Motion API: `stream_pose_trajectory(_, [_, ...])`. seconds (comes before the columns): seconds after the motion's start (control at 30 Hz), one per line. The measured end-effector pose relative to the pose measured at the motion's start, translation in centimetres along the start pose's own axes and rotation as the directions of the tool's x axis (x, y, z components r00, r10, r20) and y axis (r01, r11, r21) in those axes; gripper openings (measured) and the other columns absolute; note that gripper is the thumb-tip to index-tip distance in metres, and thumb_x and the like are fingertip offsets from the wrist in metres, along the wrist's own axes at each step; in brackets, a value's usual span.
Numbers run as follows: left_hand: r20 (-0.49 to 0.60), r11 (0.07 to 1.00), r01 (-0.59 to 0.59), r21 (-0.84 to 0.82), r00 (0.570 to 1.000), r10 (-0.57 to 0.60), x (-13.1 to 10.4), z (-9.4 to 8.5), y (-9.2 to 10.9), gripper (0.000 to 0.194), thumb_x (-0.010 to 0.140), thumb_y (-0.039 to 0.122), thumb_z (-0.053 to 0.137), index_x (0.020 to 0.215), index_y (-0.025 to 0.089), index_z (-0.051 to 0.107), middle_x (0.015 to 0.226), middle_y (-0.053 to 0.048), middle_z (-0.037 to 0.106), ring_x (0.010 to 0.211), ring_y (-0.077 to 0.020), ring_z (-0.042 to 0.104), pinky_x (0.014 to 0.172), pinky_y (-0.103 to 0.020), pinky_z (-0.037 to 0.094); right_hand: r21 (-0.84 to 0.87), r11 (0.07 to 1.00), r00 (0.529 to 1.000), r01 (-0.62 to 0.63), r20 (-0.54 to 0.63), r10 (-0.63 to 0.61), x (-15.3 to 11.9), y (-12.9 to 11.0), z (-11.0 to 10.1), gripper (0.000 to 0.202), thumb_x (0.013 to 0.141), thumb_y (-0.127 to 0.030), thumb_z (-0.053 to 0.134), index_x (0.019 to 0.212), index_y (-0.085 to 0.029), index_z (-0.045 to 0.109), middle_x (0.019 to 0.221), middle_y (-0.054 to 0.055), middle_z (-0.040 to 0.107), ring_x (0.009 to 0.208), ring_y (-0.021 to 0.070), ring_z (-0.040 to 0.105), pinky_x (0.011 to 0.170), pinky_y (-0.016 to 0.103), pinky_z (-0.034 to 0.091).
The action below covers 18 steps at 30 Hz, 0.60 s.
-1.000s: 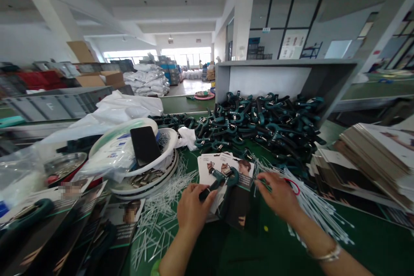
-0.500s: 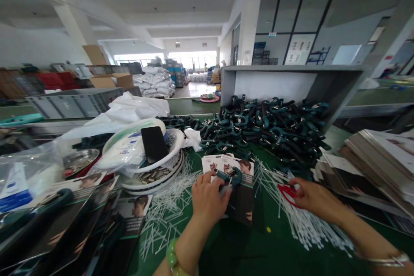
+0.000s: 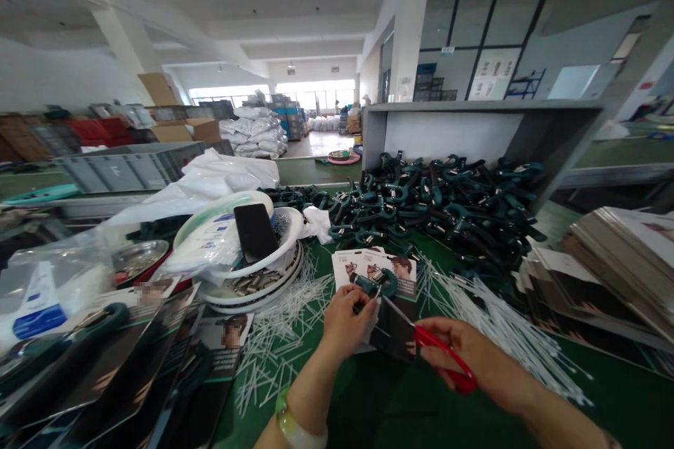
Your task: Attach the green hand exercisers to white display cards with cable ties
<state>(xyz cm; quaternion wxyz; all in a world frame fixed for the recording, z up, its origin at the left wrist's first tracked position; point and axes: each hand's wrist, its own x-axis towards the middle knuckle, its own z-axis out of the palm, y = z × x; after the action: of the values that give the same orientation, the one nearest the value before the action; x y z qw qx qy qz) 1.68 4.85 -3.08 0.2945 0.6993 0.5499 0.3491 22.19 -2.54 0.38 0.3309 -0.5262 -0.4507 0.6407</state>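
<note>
Red-handled scissors [image 3: 445,358] are in my right hand [image 3: 463,351], whose fingers wrap round the handles. Their blades point up and left to a dark green tool [image 3: 388,282] on a printed card [image 3: 403,302]. My left hand [image 3: 347,319] is closed in a pinch at the tool's left side; what its fingertips hold is too small to make out. More printed cards lie under that tool. White cable ties [image 3: 505,323] are spread right of the cards, and others [image 3: 279,337] lie scattered to the left.
Behind the cards rises a heap of dark green tools [image 3: 421,196]. Stacked cards [image 3: 621,266] stand at the right. White bowls hold metal parts, with a phone [image 3: 255,231] on top. Carded tools [image 3: 105,365] lie at the lower left, and a grey crate [image 3: 131,167] is farther back.
My right hand has moved left from the cable ties to the card, and the scissors now point at the tool. My left hand's fingers have drawn together in a pinch.
</note>
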Motion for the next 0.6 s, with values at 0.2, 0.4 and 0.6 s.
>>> stream_pose_trajectory(0.2, [-0.013, 0.998, -0.036, -0.057, 0.999, 0.035, -0.1, 0.1, -0.3, 0.013, 0.077, 0.029, 0.056, 0.069, 0.021, 0.063, 0.097, -0.003, 0.059, 0.098, -0.0176, 0.053, 0.088, -0.030, 0.039, -0.074, 0.994, 0.990, -0.075, 0.112, 0.083, 1.7, -1.7, 0.1, 0.036, 0.065, -0.035, 0.071, 0.089, -0.016, 0.054, 0.071, 0.001, 0.064, 0.056, 0.0096, 0.060, 0.046, 0.017, 0.042])
stream_pose_trajectory(0.4, [-0.031, 0.996, -0.035, -0.085, 0.999, 0.032, -0.1, 0.2, -0.5, 0.013, 0.076, 0.029, 0.057, 0.069, 0.021, 0.064, 0.100, -0.003, 0.058, 0.098, -0.0175, 0.053, 0.088, -0.030, 0.039, -0.044, 0.988, 0.988, -0.145, 0.055, 0.147, 2.7, -2.1, 0.1, 0.033, 0.066, -0.037, 0.068, 0.088, -0.017, 0.053, 0.058, -0.003, 0.059, 0.042, 0.0074, 0.052, 0.035, 0.016, 0.039])
stream_pose_trajectory(0.6, [-0.032, 0.987, -0.031, -0.157, 0.999, 0.027, -0.1, 0.2, -0.8, 0.013, 0.076, 0.026, 0.056, 0.067, 0.020, 0.061, 0.100, -0.004, 0.059, 0.097, -0.0173, 0.054, 0.089, -0.030, 0.040, 0.110, 0.993, 0.996, -0.043, 0.076, 0.034, 3.9, -0.5, 0.4, 0.034, 0.067, -0.044, 0.070, 0.072, -0.016, 0.052, 0.054, -0.006, 0.054, 0.037, 0.0026, 0.044, 0.032, 0.013, 0.029])
